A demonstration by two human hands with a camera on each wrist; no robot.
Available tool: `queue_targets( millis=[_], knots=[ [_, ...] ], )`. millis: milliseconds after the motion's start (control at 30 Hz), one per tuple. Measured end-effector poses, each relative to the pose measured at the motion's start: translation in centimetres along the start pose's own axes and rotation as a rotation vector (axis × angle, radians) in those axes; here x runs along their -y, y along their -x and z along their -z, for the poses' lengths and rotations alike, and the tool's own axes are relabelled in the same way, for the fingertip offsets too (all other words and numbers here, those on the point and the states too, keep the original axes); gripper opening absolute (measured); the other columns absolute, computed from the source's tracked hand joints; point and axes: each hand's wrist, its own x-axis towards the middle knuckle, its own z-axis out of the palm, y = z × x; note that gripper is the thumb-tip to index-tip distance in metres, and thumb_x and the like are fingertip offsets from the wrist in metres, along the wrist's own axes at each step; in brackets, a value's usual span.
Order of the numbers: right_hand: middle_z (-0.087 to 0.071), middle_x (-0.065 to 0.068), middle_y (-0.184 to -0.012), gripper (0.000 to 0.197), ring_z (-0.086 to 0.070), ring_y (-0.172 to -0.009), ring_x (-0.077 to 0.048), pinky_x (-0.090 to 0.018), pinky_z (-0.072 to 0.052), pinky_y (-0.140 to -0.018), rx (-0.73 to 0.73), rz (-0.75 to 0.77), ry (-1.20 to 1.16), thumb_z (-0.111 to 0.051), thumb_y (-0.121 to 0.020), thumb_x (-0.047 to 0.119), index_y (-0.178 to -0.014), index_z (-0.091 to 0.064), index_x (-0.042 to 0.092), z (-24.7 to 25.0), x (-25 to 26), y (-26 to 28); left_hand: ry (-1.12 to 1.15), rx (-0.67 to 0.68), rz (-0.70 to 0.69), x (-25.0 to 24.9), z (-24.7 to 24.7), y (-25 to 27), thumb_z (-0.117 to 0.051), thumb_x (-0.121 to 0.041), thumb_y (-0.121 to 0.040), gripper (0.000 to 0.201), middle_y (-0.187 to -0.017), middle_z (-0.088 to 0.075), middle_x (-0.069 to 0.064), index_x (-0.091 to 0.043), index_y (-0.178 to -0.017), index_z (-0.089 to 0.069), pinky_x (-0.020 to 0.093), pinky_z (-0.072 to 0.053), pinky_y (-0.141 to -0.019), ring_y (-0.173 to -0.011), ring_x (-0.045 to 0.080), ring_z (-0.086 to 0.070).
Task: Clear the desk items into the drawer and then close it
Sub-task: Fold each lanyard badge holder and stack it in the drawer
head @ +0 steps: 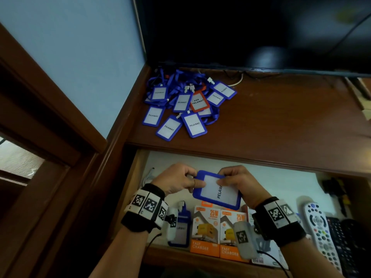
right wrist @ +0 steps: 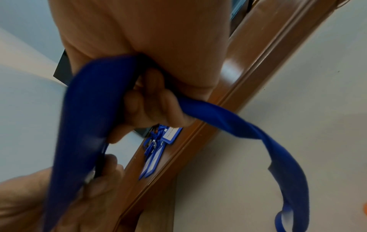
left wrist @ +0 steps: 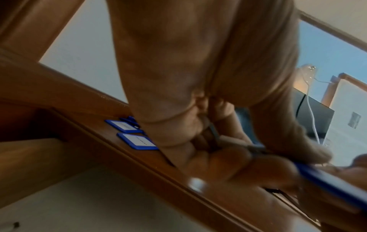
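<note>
Over the open drawer, both hands hold one blue badge holder with a white card reading PELAWAT. My left hand pinches its left edge. My right hand pinches its upper right part, and its curled fingers grip the blue lanyard, which loops down to the right. A pile of blue badge holders, with one orange holder among them, lies tangled in lanyards on the desk top's left rear corner.
The drawer holds another blue badge holder, two orange charger boxes, a white remote and a black remote. A dark monitor hangs over the wooden desk. A wooden door frame stands at left.
</note>
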Motion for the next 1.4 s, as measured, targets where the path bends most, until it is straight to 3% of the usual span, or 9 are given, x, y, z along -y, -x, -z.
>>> queue_targets(
  millis=[100, 267, 367, 467, 567, 800, 900, 1067, 1400],
  knots=[
    [-0.066, -0.009, -0.066, 0.013, -0.064, -0.058, -0.018, -0.020, -0.047, -0.047, 0.042, -0.002, 0.034, -0.065, -0.064, 0.014, -0.072, -0.064, 0.003, 0.1, -0.1, 0.1, 0.033, 0.076, -0.005, 0.2, 0.0, 0.1, -0.070, -0.024, -0.084, 0.019, -0.091, -0.072, -0.002, -0.015, -0.101, -0.071, 0.014, -0.049, -0.069, -0.079, 0.002, -0.065],
    [-0.061, -0.017, -0.076, 0.039, -0.060, -0.069, -0.028, -0.033, -0.045, -0.064, -0.111, -0.097, -0.385, -0.055, -0.090, 0.041, -0.075, -0.065, 0.006, 0.1, -1.3, -0.7, 0.123, -0.057, -0.016, 0.4, 0.3, 0.0, -0.067, -0.018, -0.087, 0.006, -0.055, -0.063, -0.013, -0.021, -0.082, -0.068, 0.013, -0.041, -0.056, -0.053, -0.002, -0.053],
    [-0.051, -0.012, -0.068, 0.039, -0.041, -0.054, -0.021, -0.028, -0.030, -0.049, -0.130, -0.096, -0.630, -0.053, -0.088, 0.046, -0.079, -0.063, 0.009, 0.2, -1.9, -1.4, 0.267, -0.170, -0.004, 0.5, 0.4, -0.3, -0.064, -0.017, -0.089, 0.007, -0.061, -0.067, -0.008, -0.020, -0.085, -0.068, 0.018, -0.037, -0.055, -0.052, 0.003, -0.057],
    [-0.036, -0.003, -0.053, 0.023, -0.022, -0.043, -0.012, -0.025, -0.019, -0.046, -0.102, -0.059, -0.503, -0.039, -0.092, 0.020, -0.076, -0.050, 0.007, -0.4, -1.7, -1.4, 0.416, -0.313, 0.002, 0.4, 0.2, -0.6, -0.064, -0.015, -0.089, 0.007, -0.059, -0.067, -0.009, -0.017, -0.084, -0.068, 0.021, -0.034, -0.055, -0.047, 0.001, -0.057],
    [-0.032, -0.002, -0.051, 0.022, -0.020, -0.044, -0.011, -0.027, -0.015, -0.048, -0.093, -0.015, -0.301, -0.041, -0.090, 0.006, -0.081, -0.060, -0.002, -1.2, -1.6, -1.2, 0.543, -0.473, 0.000, 0.5, 0.1, -0.9, -0.066, -0.013, -0.087, 0.005, -0.056, -0.067, -0.009, -0.010, -0.087, -0.070, 0.018, -0.031, -0.050, -0.045, 0.001, -0.058],
    [-0.033, 0.004, -0.049, 0.027, -0.022, -0.046, -0.010, -0.023, -0.018, -0.045, 0.021, 0.083, 0.114, -0.050, -0.095, 0.010, -0.075, -0.067, 0.005, -3.5, 0.5, 0.2, 0.538, -0.707, -0.026, 0.9, -0.4, -1.1, -0.071, -0.018, -0.085, 0.006, -0.074, -0.072, 0.001, -0.014, -0.080, -0.072, 0.011, -0.045, -0.049, -0.056, 0.007, -0.065],
    [-0.039, 0.009, -0.049, 0.024, -0.030, -0.044, -0.004, -0.014, -0.027, -0.044, 0.028, 0.146, 0.242, -0.052, -0.094, 0.010, -0.079, -0.068, 0.000, -3.7, 2.1, 0.7, 0.391, -0.690, -0.022, 1.8, -0.7, -1.4, -0.073, -0.021, -0.083, 0.013, -0.075, -0.074, 0.006, -0.008, -0.080, -0.074, 0.025, -0.057, -0.063, -0.065, 0.017, -0.070],
    [-0.046, 0.010, -0.047, 0.025, -0.036, -0.044, -0.003, -0.015, -0.031, -0.049, -0.037, 0.233, 0.461, -0.059, -0.091, 0.014, -0.073, -0.069, 0.001, -2.4, 3.2, -0.4, -0.010, -0.493, -0.018, 3.2, -0.9, -1.9, -0.072, -0.034, -0.080, 0.035, -0.071, -0.067, 0.020, 0.000, -0.071, -0.069, 0.043, -0.051, -0.070, -0.071, 0.033, -0.065],
    [-0.069, -0.011, -0.074, 0.012, -0.061, -0.066, -0.021, -0.034, -0.052, -0.069, -0.012, 0.176, 0.627, -0.075, -0.078, 0.017, -0.068, -0.069, 0.013, 0.4, 1.6, -2.1, -0.141, -0.014, -0.038, 1.1, -0.4, -0.3, -0.071, -0.018, -0.084, 0.020, -0.089, -0.069, 0.021, 0.002, -0.087, -0.073, 0.036, -0.049, -0.073, -0.074, 0.019, -0.058]
  ],
)
